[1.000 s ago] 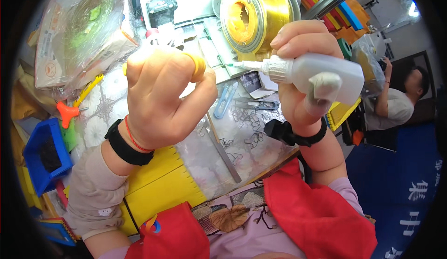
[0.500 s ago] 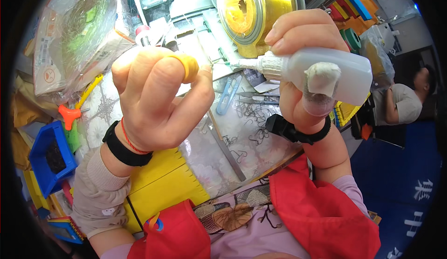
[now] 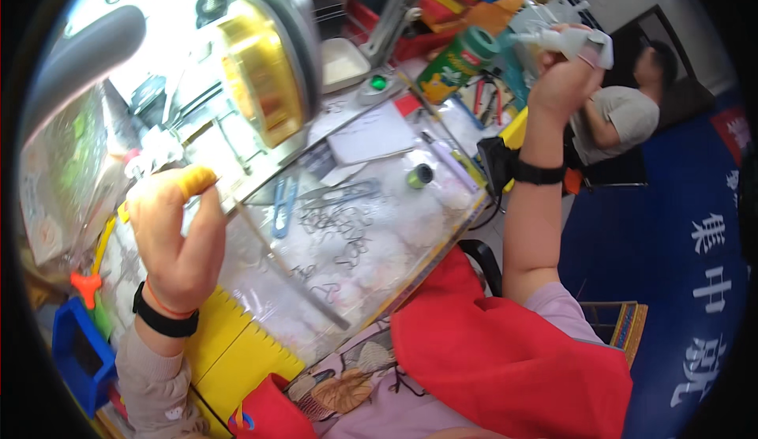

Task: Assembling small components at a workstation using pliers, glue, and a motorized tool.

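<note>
My right hand point(image 3: 562, 84) is raised at the far right, its fingers wrapped round a translucent white squeeze bottle point(image 3: 572, 43) with a narrow nozzle pointing left. On the left, my left hand point(image 3: 178, 230) is closed in a pinch above the tabletop. A yellow finger cover point(image 3: 196, 180) is on its index finger; whatever the fingertips hold is too small to make out. Between the hands, several loose dark hooks point(image 3: 335, 230) lie scattered on the table's clear cover point(image 3: 379, 261). Blue-handled thread snips point(image 3: 284, 206) lie beside them, near a long thin metal strip point(image 3: 304, 273).
A yellow drum-shaped thing with a grey rim point(image 3: 260, 76) stands under bright light at the back. Right of it are a green can point(image 3: 458, 64), papers point(image 3: 371, 133) and a small thread spool point(image 3: 420, 175). A blue bin point(image 3: 79, 356) stands left. Another person point(image 3: 624, 111) sits far right.
My right hand has carried the squeeze bottle away from my left hand, up and to the right. My left hand, still pinched, now appears farther left. The view has shifted right.
</note>
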Action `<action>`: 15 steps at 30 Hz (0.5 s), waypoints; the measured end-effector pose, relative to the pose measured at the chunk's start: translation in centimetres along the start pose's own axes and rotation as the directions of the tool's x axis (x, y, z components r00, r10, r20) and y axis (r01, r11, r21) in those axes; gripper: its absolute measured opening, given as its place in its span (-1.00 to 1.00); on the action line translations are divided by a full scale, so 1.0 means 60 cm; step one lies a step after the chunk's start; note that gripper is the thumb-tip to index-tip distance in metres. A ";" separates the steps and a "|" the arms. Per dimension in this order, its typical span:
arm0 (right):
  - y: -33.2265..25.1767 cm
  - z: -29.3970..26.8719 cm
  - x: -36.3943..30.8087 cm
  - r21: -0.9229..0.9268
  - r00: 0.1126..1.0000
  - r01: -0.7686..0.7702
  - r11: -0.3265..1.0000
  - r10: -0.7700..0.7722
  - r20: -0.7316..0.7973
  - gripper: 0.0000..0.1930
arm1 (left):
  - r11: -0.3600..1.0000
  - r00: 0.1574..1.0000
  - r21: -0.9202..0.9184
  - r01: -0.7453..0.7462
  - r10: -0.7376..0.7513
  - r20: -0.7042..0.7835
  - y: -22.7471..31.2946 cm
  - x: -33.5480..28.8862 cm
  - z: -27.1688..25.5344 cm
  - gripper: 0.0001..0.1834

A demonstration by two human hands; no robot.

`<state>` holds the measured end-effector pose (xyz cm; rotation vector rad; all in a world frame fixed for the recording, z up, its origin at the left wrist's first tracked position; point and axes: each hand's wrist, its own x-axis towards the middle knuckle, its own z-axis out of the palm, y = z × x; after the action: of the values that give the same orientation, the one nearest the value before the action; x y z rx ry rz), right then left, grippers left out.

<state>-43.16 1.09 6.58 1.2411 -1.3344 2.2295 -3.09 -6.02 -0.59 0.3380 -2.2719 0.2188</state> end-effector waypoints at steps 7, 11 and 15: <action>0.091 -0.030 0.052 -0.581 0.932 0.127 0.804 0.104 0.348 -0.62 | 0.998 0.999 -0.040 -0.043 0.043 0.005 -0.009 -0.003 0.001 -0.75; 0.048 -0.002 -0.010 -0.663 0.806 0.590 0.461 -0.391 0.444 -0.59 | 0.994 0.995 -0.038 -0.100 0.101 0.021 0.001 0.017 0.006 -0.79; -0.088 0.053 -0.190 -0.024 0.329 0.644 0.765 -0.248 0.911 -0.78 | 0.985 0.985 -0.039 -0.170 0.169 -0.030 0.004 0.007 0.031 -0.84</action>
<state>-31.48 3.57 1.54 2.3584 -1.3045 0.7516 -4.75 -6.34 -1.49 0.1185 -2.2763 0.2617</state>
